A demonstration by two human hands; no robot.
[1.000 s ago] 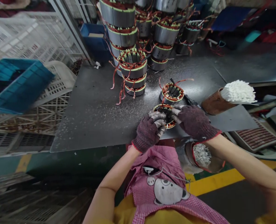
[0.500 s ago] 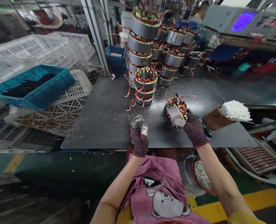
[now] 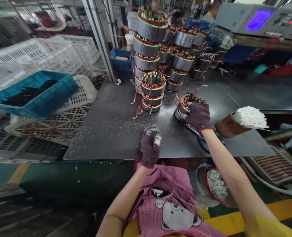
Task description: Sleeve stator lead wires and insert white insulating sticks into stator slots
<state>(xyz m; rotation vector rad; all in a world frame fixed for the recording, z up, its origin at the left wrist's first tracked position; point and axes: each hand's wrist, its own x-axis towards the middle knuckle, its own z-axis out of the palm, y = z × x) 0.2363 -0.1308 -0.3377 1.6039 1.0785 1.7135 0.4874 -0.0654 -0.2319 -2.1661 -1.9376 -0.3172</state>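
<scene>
My right hand, in a dark knitted glove with pale fingertips, grips the near right side of a motor stator. This grey ring with copper windings and loose red wire leads rests on the table, partly covered by the hand. Beneath the wrist lies a pair of scissors with dark blue handles. My left hand, gloved alike with white tape on the thumb, is closed just above the table's near edge. Whatever its curled fingers may hold is hidden. Beyond it stands a short stack of stators.
Taller stacks of stators rise at the back of the dark table. A brown tube of white sticks lies at the right. Left of the table, a blue crate sits on white baskets. A metal post stands behind.
The stator has gone from tilted to resting flatter on the table. My right hand has shifted up onto its rim, uncovering the scissors. My left hand has moved slightly right, still closed.
</scene>
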